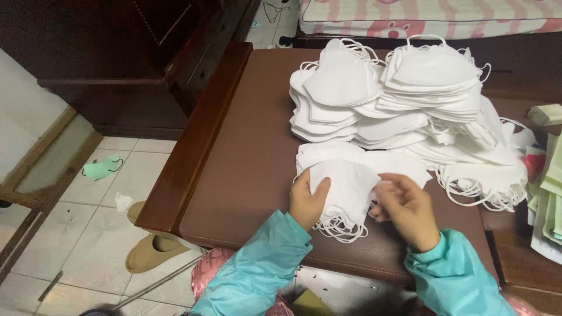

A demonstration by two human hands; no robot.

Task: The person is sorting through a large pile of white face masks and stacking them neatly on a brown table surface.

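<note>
Left hand (307,202): clamped on white mask (345,193) (long axis toward 12 o'clock).
Right hand (407,208): pinching its 3 o'clock edge.
Bench (246,164): mask stacks (398,99) at 12 o'clock.

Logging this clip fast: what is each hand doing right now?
Left hand: shut on the small stack of white masks.
Right hand: fingers curled at that stack's edge; grip cannot be told.

White masks (345,190) on a brown seat (252,158) (teal sleeves (257,269)).
</note>
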